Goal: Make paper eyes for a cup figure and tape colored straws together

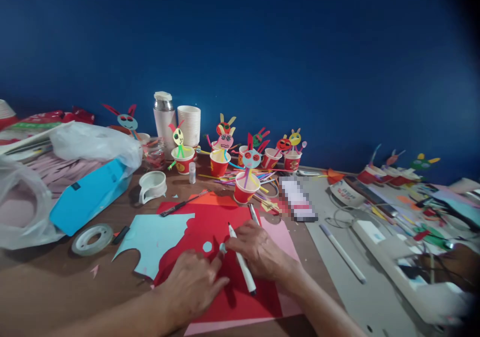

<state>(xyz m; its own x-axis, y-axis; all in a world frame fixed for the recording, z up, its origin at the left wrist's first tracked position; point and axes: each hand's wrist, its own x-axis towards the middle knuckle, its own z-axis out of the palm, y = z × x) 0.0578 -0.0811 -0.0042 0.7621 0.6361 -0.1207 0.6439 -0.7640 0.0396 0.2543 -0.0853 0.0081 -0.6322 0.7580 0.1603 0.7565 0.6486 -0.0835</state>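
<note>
Could streak red paper [210,222] by tipping white marker [245,269] held in right hand [258,247], with left hand [193,279] loosely parted beside blue disc [222,247].

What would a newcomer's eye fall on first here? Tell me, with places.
Probably the pale-blue paper figure with red ears, standing in a red-and-white cup near the far edge of the red sheet, more figures behind it. Next, the left hand and right hand, close together over that sheet by two small light-blue discs, the right holding a white marker. Behind everything rises the deep-blue wall.
</note>
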